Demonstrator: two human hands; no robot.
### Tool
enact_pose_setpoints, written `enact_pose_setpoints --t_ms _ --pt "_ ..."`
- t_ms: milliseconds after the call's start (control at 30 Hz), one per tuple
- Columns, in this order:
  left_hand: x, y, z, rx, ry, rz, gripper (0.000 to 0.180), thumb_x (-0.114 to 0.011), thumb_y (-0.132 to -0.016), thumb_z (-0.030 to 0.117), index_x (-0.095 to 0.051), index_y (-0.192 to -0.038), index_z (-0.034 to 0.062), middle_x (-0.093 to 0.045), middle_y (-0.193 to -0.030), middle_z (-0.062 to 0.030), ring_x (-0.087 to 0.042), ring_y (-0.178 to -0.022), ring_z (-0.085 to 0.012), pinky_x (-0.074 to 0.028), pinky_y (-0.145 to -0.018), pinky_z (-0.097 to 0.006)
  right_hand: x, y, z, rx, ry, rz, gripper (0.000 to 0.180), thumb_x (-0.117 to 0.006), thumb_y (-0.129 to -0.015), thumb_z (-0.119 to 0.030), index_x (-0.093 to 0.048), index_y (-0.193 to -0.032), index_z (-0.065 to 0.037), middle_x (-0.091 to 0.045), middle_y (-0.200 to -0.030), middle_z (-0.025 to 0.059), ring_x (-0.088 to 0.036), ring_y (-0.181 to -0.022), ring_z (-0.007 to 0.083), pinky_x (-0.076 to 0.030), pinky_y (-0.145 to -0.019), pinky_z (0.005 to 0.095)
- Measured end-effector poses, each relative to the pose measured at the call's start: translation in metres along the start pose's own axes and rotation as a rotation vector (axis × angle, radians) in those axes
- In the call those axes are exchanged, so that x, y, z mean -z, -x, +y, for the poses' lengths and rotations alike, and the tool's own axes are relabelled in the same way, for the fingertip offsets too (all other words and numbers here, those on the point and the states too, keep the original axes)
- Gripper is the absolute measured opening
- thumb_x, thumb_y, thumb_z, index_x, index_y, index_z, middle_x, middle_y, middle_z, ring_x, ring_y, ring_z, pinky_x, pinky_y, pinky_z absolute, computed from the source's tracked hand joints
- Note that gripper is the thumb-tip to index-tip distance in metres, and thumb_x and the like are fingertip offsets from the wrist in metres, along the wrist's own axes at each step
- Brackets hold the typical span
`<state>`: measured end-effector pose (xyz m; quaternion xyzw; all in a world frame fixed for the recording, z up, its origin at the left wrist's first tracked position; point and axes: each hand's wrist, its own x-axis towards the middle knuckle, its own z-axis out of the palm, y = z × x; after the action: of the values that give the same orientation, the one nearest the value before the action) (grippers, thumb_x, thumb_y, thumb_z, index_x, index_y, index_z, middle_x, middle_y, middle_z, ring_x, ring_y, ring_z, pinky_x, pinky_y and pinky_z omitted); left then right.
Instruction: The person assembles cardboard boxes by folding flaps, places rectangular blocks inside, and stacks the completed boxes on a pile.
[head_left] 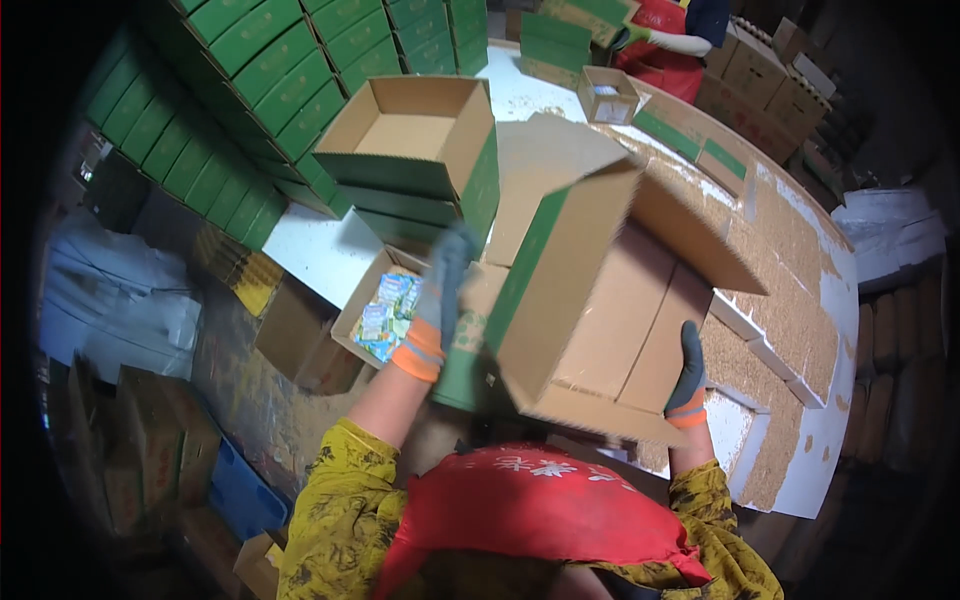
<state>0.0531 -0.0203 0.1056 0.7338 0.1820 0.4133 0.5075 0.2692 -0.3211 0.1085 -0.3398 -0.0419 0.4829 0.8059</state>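
Observation:
A large open cardboard box, brown inside and green outside, is tilted in front of me with its opening facing me. My right hand, in a grey and orange glove, grips its right edge; some of its fingers are hidden. My left hand, gloved alike, is blurred by motion beside the box's green left side, so its finger pose is unclear. Below and left of that hand, a small open carton holds several blue and green packets.
An open box sits on stacked green ones at the back left, before tall piles of green boxes. Right of me, a white table bears brown granular material. Across it, a person in a red apron handles a green box.

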Motion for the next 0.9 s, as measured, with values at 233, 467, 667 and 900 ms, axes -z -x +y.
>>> enact_pose_setpoints --t_ms 233,467,667,900 --pt "0.192 -0.154 -0.09 -0.092 0.323 0.787 0.063 -0.039 -0.103 0.043 -0.031 -0.147 -0.0005 -0.042 -0.146 -0.0108 -0.044 -0.13 -0.0224 -0.028 -0.113 -0.033 -0.122 -0.119 -0.022 0.164 -0.102 -0.005 0.061 -0.059 -0.093 -0.048 -0.053 -0.131 -0.002 -0.059 -0.128 0.0126 -0.058 -0.116 0.025 -0.047 -0.101 0.0381" --pt "0.205 -0.207 -0.172 0.199 0.228 0.246 0.079 -0.023 -0.1 0.062 -0.051 -0.133 -0.0041 -0.056 -0.133 -0.013 -0.051 -0.122 -0.0207 -0.033 -0.11 -0.031 -0.224 -0.252 0.015 0.448 0.428 -0.096 0.057 -0.063 -0.091 -0.043 -0.055 -0.127 0.0 -0.061 -0.123 0.0119 -0.059 -0.112 0.0233 -0.049 -0.095 0.0361" --pt "0.232 -0.178 -0.245 0.046 -0.23 0.545 0.046 -0.034 -0.105 0.024 -0.042 -0.137 -0.0085 -0.053 -0.133 -0.0181 -0.051 -0.117 -0.0304 -0.036 -0.105 -0.033 -0.274 -0.338 0.117 0.339 0.886 0.184 0.093 -0.051 -0.089 -0.064 -0.023 -0.151 0.0 -0.024 -0.157 0.0171 -0.021 -0.145 0.0306 -0.021 -0.116 0.0345" --pt "0.247 -0.155 -0.174 0.218 -0.209 0.62 0.047 -0.04 -0.104 0.025 -0.041 -0.136 -0.0095 -0.051 -0.134 -0.0235 -0.05 -0.121 -0.0325 -0.034 -0.106 -0.035 -0.223 -0.269 0.124 -0.069 0.503 -0.027 0.08 -0.05 -0.091 -0.064 -0.03 -0.152 -0.015 -0.037 -0.151 0.0068 -0.036 -0.136 0.0253 -0.028 -0.112 0.0449"
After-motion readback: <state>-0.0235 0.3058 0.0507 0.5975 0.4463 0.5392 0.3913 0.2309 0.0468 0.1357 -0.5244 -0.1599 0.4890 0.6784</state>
